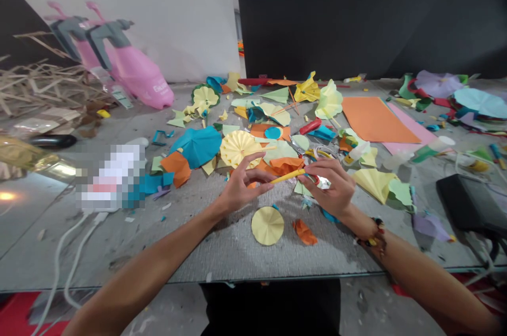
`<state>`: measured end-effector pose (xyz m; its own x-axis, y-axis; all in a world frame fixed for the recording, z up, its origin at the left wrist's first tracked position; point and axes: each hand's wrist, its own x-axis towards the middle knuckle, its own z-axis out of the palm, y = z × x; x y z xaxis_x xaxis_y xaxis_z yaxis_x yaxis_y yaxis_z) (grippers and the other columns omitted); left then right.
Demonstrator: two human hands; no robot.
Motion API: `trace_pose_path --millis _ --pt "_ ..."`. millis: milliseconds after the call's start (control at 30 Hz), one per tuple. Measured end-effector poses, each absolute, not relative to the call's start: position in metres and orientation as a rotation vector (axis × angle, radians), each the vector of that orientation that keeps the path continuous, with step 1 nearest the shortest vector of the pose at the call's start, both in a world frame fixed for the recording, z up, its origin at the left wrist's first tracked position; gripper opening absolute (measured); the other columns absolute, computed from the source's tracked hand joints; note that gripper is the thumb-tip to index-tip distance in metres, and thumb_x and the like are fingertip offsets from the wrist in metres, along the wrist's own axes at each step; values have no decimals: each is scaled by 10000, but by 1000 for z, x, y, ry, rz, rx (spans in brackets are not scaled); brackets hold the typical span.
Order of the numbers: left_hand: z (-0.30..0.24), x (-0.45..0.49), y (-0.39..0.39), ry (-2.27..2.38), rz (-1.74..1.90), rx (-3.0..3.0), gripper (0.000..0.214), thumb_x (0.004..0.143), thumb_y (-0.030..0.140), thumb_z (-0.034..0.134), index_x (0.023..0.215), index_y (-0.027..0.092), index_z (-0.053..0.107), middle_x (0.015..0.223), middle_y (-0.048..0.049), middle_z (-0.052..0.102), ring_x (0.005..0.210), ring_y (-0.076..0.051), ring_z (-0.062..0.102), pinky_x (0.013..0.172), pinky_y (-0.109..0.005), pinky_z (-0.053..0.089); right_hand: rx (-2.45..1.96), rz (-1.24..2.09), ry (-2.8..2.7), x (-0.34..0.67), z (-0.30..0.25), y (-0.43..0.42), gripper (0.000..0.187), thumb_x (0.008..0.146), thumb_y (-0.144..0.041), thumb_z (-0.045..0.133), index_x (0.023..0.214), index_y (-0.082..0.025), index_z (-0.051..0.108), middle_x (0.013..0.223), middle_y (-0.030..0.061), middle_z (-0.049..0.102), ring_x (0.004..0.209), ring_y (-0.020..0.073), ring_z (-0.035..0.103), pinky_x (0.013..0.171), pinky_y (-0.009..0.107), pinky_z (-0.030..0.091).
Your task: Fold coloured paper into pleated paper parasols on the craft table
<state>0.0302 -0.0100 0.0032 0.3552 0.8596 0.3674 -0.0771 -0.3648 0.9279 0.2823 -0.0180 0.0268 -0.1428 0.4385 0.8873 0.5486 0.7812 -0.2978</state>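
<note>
You pinch a yellow paper stick (287,176) in your right hand (328,185), between the thumb and fingers, and it points left across the middle of the counter (222,251). Your left hand (241,185) stays open with the fingers spread, and its thumb and forefinger sit at or just beside the stick's far end; you can't quite tell whether they touch it.

Just past your left hand lies a pleated yellow paper fan (240,148). Below your hands, nearer you, are a flat yellow paper circle (268,225) and a crumpled orange paper scrap (304,232), close together. Scissors (312,152) lie partly hidden just beyond your right hand. Farther left sits a blue paper cone (197,146), with a folded orange paper piece (176,168) touching it. Toward the back right lie an orange sheet (376,119) overlapping a pink sheet (407,130). A beaded bracelet (372,235) circles your right wrist, and a black box (467,201) sits at the counter's right side.
</note>
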Motion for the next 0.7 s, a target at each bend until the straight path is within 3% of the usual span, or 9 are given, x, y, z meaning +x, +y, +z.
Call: trace_pose_path --millis 100,267,500,700 --pt "1 31 -11 756 1302 1811 664 890 226 788 1455 232 441 990 -49 801 906 -162 777 884 -328 624 -803 -127 -1791 281 29 -19 135 819 -245 803 902 -301 712 873 16 767 783 232 735 812 476 622" --pt "-1 27 -10 852 1472 2269 558 953 182 713 1450 239 465 1030 -41 801 1011 -178 774 1040 -424 579 -878 17 -1837 280 36 -23 95 825 -274 779 862 -262 693 934 44 735 863 230 719 793 428 590" --pt "-1 20 -6 837 1592 2532 475 967 142 687 1407 218 524 1082 -67 791 1057 -182 756 922 -349 627 -1004 352 -1760 278 41 -21 116 861 -334 785 832 -245 716 935 45 700 901 210 689 821 388 575" --pt "0 14 -4 773 1616 2661 533 947 63 670 1428 240 521 1111 -61 780 1031 -153 727 895 -303 609 -1085 914 -1632 281 35 -8 285 825 -485 813 781 -213 740 886 58 721 858 203 686 740 339 569"
